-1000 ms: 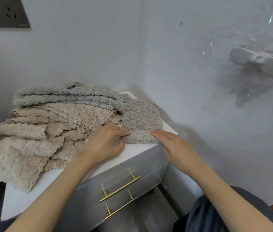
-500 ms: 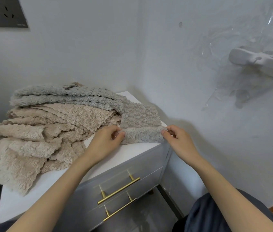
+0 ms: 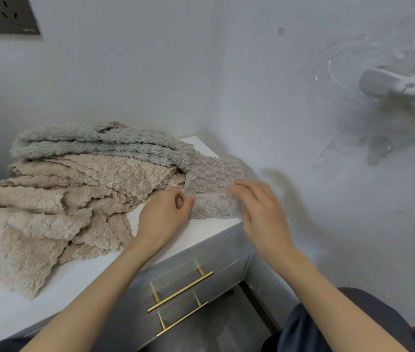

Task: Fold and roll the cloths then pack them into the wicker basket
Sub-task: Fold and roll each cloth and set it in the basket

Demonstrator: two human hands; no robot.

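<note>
At the right corner of the white counter (image 3: pixel 201 231), your two hands work a small grey waffle cloth (image 3: pixel 214 184), which lies flat with its near edge turned up into a thick fold between them. Your left hand (image 3: pixel 164 217) pinches the left end of that fold, thumb and forefinger closed on the fabric. Your right hand (image 3: pixel 262 212), blurred, reaches over the fold's right end with fingers stretched out and slightly spread; whether they touch the cloth cannot be told. Left of your left hand, a heap of beige cloths (image 3: pixel 61 199) sprawls over the counter and hangs off its far left edge, with folded grey cloths (image 3: pixel 94 146) stacked on top. Below your wrists, two brass drawer handles (image 3: pixel 181 292) run across the cabinet front.
</note>
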